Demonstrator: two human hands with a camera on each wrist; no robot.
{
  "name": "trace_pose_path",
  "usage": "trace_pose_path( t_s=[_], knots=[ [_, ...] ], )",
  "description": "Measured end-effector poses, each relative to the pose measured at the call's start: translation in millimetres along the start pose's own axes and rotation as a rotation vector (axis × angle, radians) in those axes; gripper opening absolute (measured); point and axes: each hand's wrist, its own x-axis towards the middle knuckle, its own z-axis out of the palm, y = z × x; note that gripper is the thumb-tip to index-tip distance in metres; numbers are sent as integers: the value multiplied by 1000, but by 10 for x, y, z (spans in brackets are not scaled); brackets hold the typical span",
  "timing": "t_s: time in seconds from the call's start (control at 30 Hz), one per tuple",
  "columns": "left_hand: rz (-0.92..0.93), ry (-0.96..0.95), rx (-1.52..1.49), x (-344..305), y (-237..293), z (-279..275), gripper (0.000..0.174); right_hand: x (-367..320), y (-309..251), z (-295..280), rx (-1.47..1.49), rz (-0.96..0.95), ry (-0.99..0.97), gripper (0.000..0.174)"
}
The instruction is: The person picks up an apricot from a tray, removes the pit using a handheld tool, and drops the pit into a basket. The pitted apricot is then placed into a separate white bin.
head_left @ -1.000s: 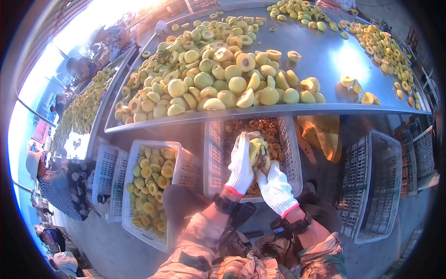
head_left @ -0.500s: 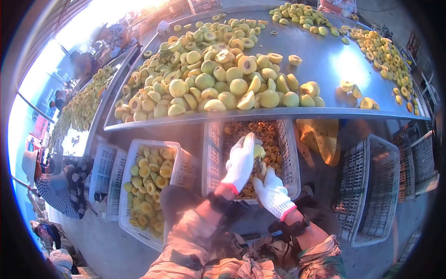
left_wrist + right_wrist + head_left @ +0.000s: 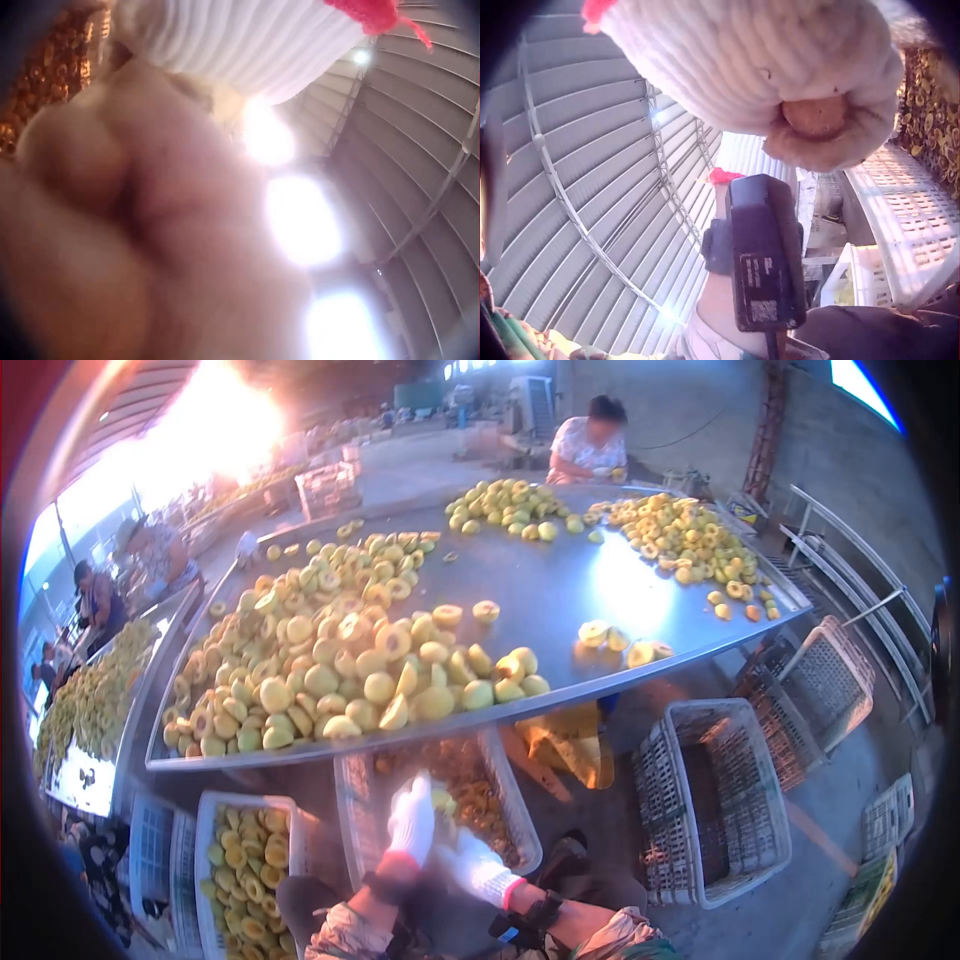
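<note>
Hands in white gloves meet at 6 o'clock, over scrap crate. Fingers of left hand curl round yellow fruit piece. The right hand sits at its 4 o'clock, grip too blurred to tell. Steel table lies at 12 o'clock.

A black plastic box with a small label was strapped on a bare arm. Just above the box was the right hand in a white knitted glove with a red edge. It was curled round a small round orange-brown lump. To the right of the box stood a white plastic crate with holes. Brown and yellow bits lay up and right of the box. Left of the box was a grey ridged metal roof.
</note>
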Motion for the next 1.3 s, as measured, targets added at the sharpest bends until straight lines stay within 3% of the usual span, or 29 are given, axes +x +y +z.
trace_pose_path(
  t_s=[0.07,0.13,0.17,0.3,0.4,0.47,0.5,0.6,0.7,0.73,0.8,0.83,0.87,0.93,1.0,1.03,1.13,1.17,1.3],
  knots=[
    [-26,-87,111,17,91,-22,43,71,140,14,-133,-125,71,47],
    [221,-547,342,166,80,-252,45,2,147,-33,-43,-116,-35,42],
    [-73,-510,247,195,116,-235,48,-27,126,-62,-4,-116,-92,40],
    [14,-513,225,164,117,-164,50,-83,59,-74,151,-88,-71,34],
    [-154,-435,-142,-52,260,-44,54,-15,94,-58,256,-72,0,38],
    [-57,-395,-188,54,92,-55,57,-44,57,-141,383,-37,-22,53],
    [-19,-377,-181,36,64,-32,56,-221,-137,-293,373,41,-91,51],
    [34,-225,-136,-14,51,89,54,-193,-125,-193,320,8,10,26],
    [120,-46,-132,-65,20,225,53,76,222,-55,-69,-214,193,50],
    [149,-34,-124,-94,28,246,53,-98,45,-107,-29,-155,201,54],
    [124,-41,-168,-174,104,277,52,35,219,-42,125,-142,139,58],
    [143,-82,-169,-164,105,237,51,31,229,-62,-34,-200,247,47],
    [77,-138,-129,-161,179,179,52,25,210,-63,107,-112,192,40],
    [32,-260,-113,-33,71,-16,52,36,281,34,171,-210,124,37],
    [-102,-437,-240,-6,136,-18,55,4,213,-9,251,-145,92,36],
    [-37,-424,-171,-43,140,-33,54,30,243,-5,244,-142,96,35],
    [105,-79,48,-104,82,72,53,126,331,52,121,-182,168,32],
    [117,-58,17,-55,31,88,55,120,325,55,95,-189,181,30],
    [-6,-353,8,96,33,-71,55,-122,113,-32,408,-83,-7,24]
  ],
)
